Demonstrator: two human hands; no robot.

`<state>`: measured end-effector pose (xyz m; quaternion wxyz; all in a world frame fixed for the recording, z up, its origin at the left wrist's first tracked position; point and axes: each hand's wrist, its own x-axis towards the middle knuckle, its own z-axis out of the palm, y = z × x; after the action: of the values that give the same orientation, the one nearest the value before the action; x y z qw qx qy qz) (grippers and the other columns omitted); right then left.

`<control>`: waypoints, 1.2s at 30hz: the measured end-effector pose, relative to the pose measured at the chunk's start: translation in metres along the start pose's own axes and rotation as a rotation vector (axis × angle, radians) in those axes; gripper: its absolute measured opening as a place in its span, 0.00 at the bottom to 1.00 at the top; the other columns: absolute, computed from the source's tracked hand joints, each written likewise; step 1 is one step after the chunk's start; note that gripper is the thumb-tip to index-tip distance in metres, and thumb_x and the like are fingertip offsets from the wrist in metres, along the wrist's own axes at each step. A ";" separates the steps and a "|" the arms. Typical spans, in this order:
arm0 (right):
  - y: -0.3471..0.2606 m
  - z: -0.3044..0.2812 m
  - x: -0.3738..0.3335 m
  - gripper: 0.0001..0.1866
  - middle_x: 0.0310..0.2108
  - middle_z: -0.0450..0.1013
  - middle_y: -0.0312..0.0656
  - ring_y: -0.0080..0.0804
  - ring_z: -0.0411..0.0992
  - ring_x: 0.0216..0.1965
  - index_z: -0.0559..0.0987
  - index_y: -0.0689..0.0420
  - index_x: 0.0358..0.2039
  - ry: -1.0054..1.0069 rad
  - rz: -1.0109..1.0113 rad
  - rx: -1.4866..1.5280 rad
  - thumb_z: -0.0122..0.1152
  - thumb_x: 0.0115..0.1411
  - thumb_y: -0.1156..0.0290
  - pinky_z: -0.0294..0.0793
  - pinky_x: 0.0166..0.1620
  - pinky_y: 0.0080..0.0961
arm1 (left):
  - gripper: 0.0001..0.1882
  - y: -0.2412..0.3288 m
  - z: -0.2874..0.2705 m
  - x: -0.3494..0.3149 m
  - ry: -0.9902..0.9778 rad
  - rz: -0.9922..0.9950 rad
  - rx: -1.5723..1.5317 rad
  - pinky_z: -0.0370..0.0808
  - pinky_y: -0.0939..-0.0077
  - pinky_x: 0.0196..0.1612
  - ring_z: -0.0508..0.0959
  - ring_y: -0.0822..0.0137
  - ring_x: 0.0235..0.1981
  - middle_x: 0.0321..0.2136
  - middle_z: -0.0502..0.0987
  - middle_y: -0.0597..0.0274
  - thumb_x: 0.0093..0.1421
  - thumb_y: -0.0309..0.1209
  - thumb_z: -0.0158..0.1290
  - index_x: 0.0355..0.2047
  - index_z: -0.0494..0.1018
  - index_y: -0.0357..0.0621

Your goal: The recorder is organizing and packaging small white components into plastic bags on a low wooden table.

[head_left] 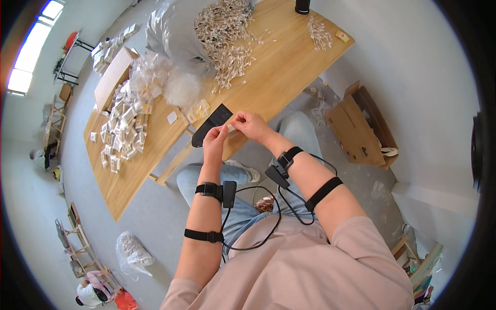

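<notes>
My left hand [214, 140] and my right hand [249, 125] meet at the table's near edge, thumbs and fingers closed in pinches. Between them is a small clear, whitish piece [231, 129] that looks like a plastic packet; the fingers partly cover it. Just beyond my left hand lies a flat black sheet [211, 126] reaching over the table edge. A yellow-printed clear packet [199, 110] rests close by, with a white square card [172, 118] to its left. Farther off, a large heap of cotton swabs [227, 39] spreads over the wooden table [281, 57].
Many small filled packets [124, 129] are piled at the left, beside clear bags [150, 75] and a cardboard box [112, 80]. More swabs [319, 33] lie far right near a black cup [303, 6]. An open carton [356, 126] stands on the floor at right. Cables loop between my forearms.
</notes>
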<state>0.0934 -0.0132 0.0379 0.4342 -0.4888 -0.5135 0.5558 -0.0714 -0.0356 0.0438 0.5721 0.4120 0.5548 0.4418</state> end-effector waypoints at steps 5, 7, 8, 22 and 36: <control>-0.004 -0.001 0.003 0.08 0.22 0.73 0.34 0.19 0.70 0.23 0.76 0.60 0.28 0.015 -0.060 -0.130 0.62 0.61 0.71 0.75 0.27 0.20 | 0.13 -0.003 -0.005 0.008 -0.013 -0.028 -0.018 0.71 0.85 0.39 0.76 0.78 0.33 0.33 0.78 0.68 0.64 0.39 0.56 0.38 0.76 0.41; -0.004 -0.004 -0.001 0.08 0.23 0.73 0.34 0.19 0.70 0.23 0.76 0.60 0.28 -0.004 -0.003 -0.052 0.62 0.61 0.70 0.76 0.26 0.20 | 0.13 0.002 -0.003 0.000 -0.048 -0.039 -0.061 0.72 0.84 0.40 0.76 0.78 0.34 0.35 0.78 0.67 0.64 0.37 0.56 0.40 0.75 0.39; -0.011 -0.002 -0.007 0.08 0.23 0.73 0.34 0.18 0.70 0.23 0.75 0.60 0.29 0.004 0.032 0.065 0.61 0.62 0.70 0.76 0.24 0.20 | 0.13 0.009 -0.005 -0.010 -0.065 -0.053 -0.104 0.72 0.84 0.41 0.77 0.77 0.36 0.37 0.79 0.65 0.64 0.35 0.56 0.43 0.75 0.38; -0.058 -0.029 -0.051 0.09 0.26 0.74 0.33 0.17 0.72 0.27 0.77 0.59 0.32 -0.145 0.104 0.344 0.60 0.63 0.66 0.74 0.26 0.19 | 0.15 0.074 0.004 -0.079 -0.397 -0.214 0.094 0.80 0.77 0.39 0.81 0.69 0.38 0.39 0.80 0.59 0.64 0.30 0.54 0.47 0.72 0.33; -0.093 -0.034 -0.063 0.13 0.40 0.78 0.38 0.25 0.74 0.44 0.81 0.59 0.43 -0.306 -0.011 0.171 0.62 0.56 0.79 0.73 0.49 0.25 | 0.13 0.078 0.011 -0.083 -0.405 -0.171 0.190 0.81 0.77 0.38 0.82 0.66 0.36 0.40 0.79 0.57 0.66 0.29 0.51 0.48 0.71 0.33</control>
<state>0.1343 -0.0617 0.1368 0.3940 -0.3571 -0.5272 0.6628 -0.0640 -0.0941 0.1421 0.6657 0.4957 0.5006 0.2461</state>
